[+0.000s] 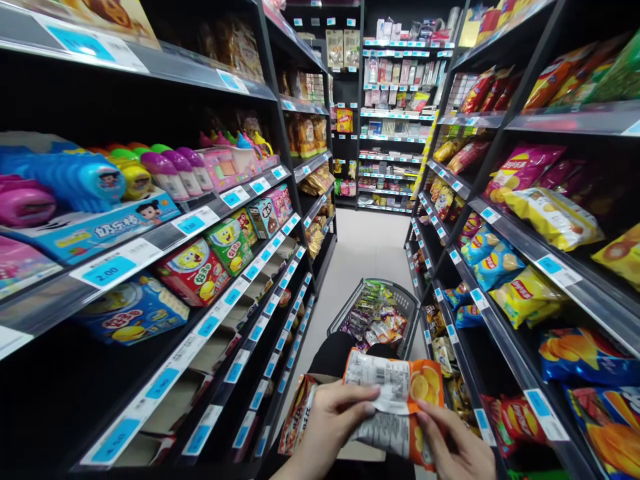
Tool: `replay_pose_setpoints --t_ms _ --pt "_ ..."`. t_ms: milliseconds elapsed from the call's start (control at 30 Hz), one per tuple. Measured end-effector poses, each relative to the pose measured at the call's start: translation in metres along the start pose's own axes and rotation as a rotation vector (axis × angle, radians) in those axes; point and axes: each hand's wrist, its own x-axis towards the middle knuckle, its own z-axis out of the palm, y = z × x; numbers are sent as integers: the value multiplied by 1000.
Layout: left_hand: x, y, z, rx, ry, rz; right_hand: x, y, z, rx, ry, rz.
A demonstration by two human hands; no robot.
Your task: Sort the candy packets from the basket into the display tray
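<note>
An orange and white snack packet (393, 393) with pictures of orange slices is held up in front of me, its printed back side facing me. My left hand (333, 423) pinches its left part between thumb and fingers. At the lower right, my right hand (453, 440) grips the packet's other side. Beneath the packet is an open cardboard box (357, 452) with printed orange-brown sides, partly covered by my left hand and the packet. What the box holds is hidden.
A grey shopping basket (340, 313) full of snack packets stands on the aisle floor (370, 247) ahead. On the left, shelves hold boxed snacks (195, 272) and toy-like candy bottles (107, 177). Bagged chips (555, 217) line the right shelves. A back shelf (400, 137) closes the aisle.
</note>
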Motion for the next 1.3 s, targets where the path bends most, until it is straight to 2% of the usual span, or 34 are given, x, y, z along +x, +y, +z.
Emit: replay_pose_setpoints --t_ms 133,300,400,467,600,733,800,867,933,1033,1133,1200,1300 --pt "3 3 4 28 19 -41 3 2 6 -12 -29 45" --pt "5 5 4 -111 46 -55 9 -1 6 4 -117 -15" --pt "5 2 0 -246 30 -178 12 -2 1 74 -185 -2" --pt "4 0 -2 -355 2 -269 15 -1 -3 206 -228 130" --pt "0 1 -2 -640 -62 -315 18 -3 -11 532 -254 447" --pt "-3 -2 -1 -814 -100 -438 13 -11 -13 831 -280 675" --pt "-2 -5 -3 -873 -139 -486 10 -15 -13 899 -250 724" --pt "-2 -7 -6 -908 -209 -497 9 -16 -13 860 -204 697" --pt "-2 -6 -7 -873 -262 -475 11 -15 -13 715 -141 595" --pt "-3 -6 -6 -670 -263 -457 17 -11 -18 355 -32 305" --pt "-5 -13 -3 -366 -312 -445 26 -10 -24 -36 17 44" --pt "-6 -19 -1 -180 -329 -397 31 -13 -26 -143 -18 -3" --pt "-8 -20 1 19 -282 -292 33 -18 -23 -92 -168 101"
